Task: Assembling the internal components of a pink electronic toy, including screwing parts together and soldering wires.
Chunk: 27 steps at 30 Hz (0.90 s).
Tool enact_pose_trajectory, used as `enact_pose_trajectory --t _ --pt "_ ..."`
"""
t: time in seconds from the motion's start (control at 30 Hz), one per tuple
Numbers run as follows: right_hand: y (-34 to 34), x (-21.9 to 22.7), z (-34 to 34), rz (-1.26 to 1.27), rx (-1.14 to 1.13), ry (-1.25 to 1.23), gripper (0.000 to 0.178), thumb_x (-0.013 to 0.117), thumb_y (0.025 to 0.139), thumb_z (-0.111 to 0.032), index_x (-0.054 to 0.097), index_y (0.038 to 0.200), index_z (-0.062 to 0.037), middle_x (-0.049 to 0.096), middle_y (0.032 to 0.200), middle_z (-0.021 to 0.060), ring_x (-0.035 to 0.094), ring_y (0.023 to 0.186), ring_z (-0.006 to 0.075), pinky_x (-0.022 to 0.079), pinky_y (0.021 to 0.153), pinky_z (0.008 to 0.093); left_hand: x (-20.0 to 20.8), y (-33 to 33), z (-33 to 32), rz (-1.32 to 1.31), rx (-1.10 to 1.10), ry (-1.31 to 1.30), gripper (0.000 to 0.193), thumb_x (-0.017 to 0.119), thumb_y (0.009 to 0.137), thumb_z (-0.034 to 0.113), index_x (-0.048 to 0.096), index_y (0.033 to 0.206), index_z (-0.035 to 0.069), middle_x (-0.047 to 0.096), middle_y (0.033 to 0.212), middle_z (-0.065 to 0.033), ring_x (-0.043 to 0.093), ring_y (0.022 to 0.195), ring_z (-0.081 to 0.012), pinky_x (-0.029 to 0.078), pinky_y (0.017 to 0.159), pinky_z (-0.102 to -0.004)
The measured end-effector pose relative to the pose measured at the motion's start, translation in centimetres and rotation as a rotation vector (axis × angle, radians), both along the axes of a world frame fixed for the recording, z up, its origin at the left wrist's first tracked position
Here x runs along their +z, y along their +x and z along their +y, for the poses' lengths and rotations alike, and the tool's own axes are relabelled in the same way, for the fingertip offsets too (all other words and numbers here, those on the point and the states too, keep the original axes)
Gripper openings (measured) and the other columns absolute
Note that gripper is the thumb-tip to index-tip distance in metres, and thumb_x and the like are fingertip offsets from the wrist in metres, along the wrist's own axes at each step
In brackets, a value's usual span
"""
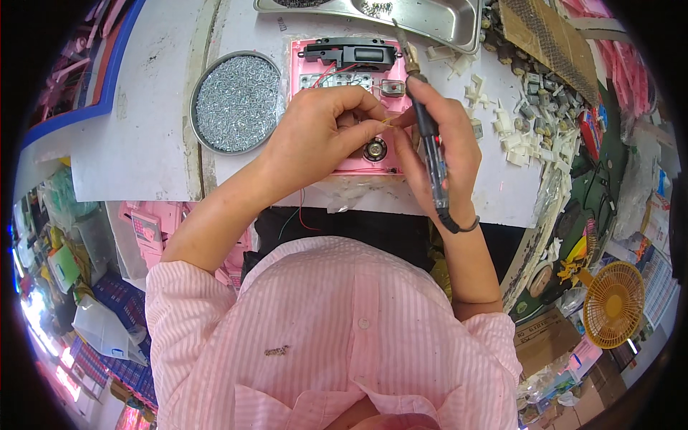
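Observation:
A pink plastic casing [393, 72] lies on the worktable under my hands, partly hidden by them. It holds a long black plastic part [351, 54], a small metal-cased component [392, 88], thin red wires and a round speaker [375, 149]. My left hand [312, 132] is closed over the casing, thumb and forefinger pinching a fine yellowish wire [388, 122]. Gripped in my right hand [456, 140] is a soldering iron [434, 166], its tip pointing away toward the far side. The right fingertips meet the left ones at the wire; whether they pinch it too is unclear.
A round dish [194, 107] full of small screws stands left of the casing. At the far side lies a metal tray [459, 30] with small parts. White plastic pieces [517, 143], several small motors and a cardboard sheet [548, 43] crowd the right. Loose wires hang over the near edge.

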State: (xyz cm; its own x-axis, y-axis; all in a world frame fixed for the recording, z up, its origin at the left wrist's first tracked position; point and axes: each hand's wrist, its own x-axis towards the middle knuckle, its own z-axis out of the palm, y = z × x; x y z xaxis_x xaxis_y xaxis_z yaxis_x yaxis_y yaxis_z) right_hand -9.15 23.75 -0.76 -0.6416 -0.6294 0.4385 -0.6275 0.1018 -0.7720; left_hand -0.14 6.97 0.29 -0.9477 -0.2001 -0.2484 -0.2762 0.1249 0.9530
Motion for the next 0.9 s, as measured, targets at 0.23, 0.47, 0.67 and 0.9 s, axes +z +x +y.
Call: enact_pose_trajectory --t 0.23,0.47,0.67,0.9 --pt "-0.7 2.2 5.7 -0.143 -0.049 -0.079 0.031 0.075 0.079 -0.003 0.067 0.108 0.0031 0.067 0.086 0.0124 0.060 0.071 0.0179 0.046 0.063 0.0287 -1.2 0.4 0.0 0.362 -0.143 -0.496 0.008 0.067 0.088 0.004 0.066 0.094 0.000 0.062 0.090 -0.0098 0.064 0.077 -0.0250 0.052 0.070 -0.0341" --pt "-0.4 2.7 7.5 -0.327 0.111 0.033 0.017 0.072 0.075 -0.004 0.070 0.091 0.0019 0.066 0.071 0.0083 0.057 0.061 0.0169 0.042 0.056 0.0273 -0.8 0.6 0.6 0.308 -0.173 -0.629 0.010 0.068 0.082 0.003 0.062 0.090 0.002 0.058 0.106 -0.0110 0.063 0.084 -0.0287 0.052 0.070 -0.0358" --pt "-0.2 1.7 6.7 -0.291 0.133 0.022 0.017 0.073 0.075 -0.006 0.071 0.090 0.0000 0.065 0.071 0.0074 0.056 0.058 0.0171 0.042 0.055 0.0277 -1.2 0.7 0.5 0.341 -0.164 -0.650 0.012 0.069 0.080 0.002 0.061 0.089 0.001 0.058 0.105 -0.0110 0.064 0.084 -0.0277 0.053 0.070 -0.0355" --pt "-0.6 1.7 6.3 -0.241 0.154 0.063 0.017 0.074 0.074 -0.009 0.071 0.090 -0.0018 0.062 0.066 0.0056 0.054 0.055 0.0166 0.041 0.053 0.0281 -1.4 0.9 0.9 0.348 -0.121 -0.672 0.013 0.069 0.078 0.000 0.062 0.089 0.001 0.058 0.106 -0.0120 0.065 0.088 -0.0288 0.055 0.072 -0.0357"
